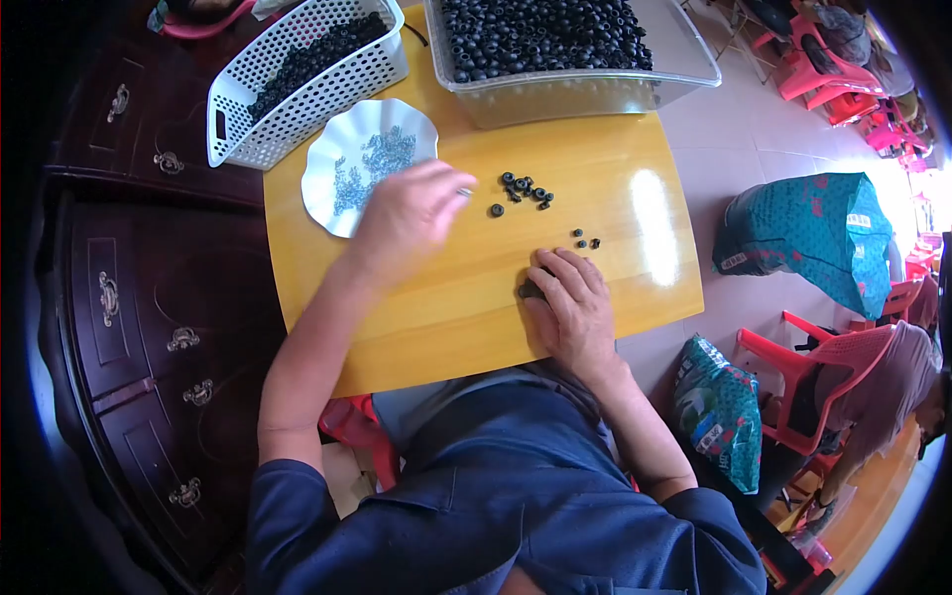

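Tabletop [615,297] of yellow wood carries all the parts. My left hand [407,213] hovers beside the white scalloped plate [327,203] of small grey pieces [372,164]; its fingers [436,178] are curled together, pinching something tiny that I cannot identify. My right hand [573,307] rests flat near the front edge, fingers loosely bent over a dark ring [529,291] that touches the wood. A cluster of black rings [524,188] lies just beyond my left hand, and three more rings [585,239] lie just beyond my right. A white basket [297,99] and a clear tub [585,89], both holding black rings, stand at the far edge.
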Demonstrator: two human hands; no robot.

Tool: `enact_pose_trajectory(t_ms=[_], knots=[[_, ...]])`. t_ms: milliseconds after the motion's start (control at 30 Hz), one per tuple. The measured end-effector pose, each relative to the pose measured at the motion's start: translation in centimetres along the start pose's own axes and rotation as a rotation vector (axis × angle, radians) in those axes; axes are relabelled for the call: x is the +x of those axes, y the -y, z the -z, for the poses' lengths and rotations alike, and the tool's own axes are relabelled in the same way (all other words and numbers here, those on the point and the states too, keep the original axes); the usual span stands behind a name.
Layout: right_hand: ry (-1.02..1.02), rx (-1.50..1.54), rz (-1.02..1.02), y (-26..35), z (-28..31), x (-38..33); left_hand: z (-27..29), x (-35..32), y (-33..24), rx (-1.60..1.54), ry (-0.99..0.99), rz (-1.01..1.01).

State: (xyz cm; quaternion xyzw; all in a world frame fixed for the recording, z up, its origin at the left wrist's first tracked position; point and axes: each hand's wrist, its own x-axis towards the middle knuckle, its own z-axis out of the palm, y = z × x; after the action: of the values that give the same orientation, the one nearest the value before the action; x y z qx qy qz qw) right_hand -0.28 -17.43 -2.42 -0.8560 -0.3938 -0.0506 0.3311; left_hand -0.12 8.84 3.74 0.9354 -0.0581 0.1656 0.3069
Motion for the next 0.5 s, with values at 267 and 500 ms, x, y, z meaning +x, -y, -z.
enact_pose_trajectory(t_ms=[267,500], knots=[[-0.064,0.039,-0.002,0.0,0.6,-0.2,-7.2,-0.4,-2.7,0.061,0.214,-0.155],[-0.120,0.138,-0.023,-0.2,1.2,-0.9,-7.8,-0.7,-2.7,0.064,0.235,-0.116]])
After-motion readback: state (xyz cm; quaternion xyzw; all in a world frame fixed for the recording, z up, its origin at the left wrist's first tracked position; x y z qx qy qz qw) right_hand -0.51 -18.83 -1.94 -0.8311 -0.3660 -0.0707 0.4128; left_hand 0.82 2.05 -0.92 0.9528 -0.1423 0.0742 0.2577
